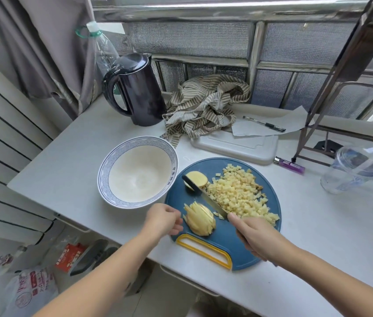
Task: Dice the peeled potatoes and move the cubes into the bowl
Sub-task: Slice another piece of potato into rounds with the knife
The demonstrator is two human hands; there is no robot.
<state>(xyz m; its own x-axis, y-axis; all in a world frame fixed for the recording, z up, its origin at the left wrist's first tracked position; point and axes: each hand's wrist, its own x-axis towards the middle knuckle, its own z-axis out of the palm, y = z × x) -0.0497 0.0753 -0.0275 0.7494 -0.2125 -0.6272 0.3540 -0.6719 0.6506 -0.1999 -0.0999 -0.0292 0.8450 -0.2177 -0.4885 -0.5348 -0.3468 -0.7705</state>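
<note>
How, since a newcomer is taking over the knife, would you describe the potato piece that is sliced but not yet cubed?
Find the round blue cutting board at the near edge of the white table. Just beyond its yellow handle, beside the left hand, lies the sliced potato. Its fanned strips set it apart from the cube pile to the right and the uncut chunk farther back.

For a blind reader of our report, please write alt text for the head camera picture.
A person's right hand holds a knife across a blue cutting board bearing potato cubes, a sliced potato half and an uncut piece. The left hand is beside the slices; the white bowl is empty.
</note>
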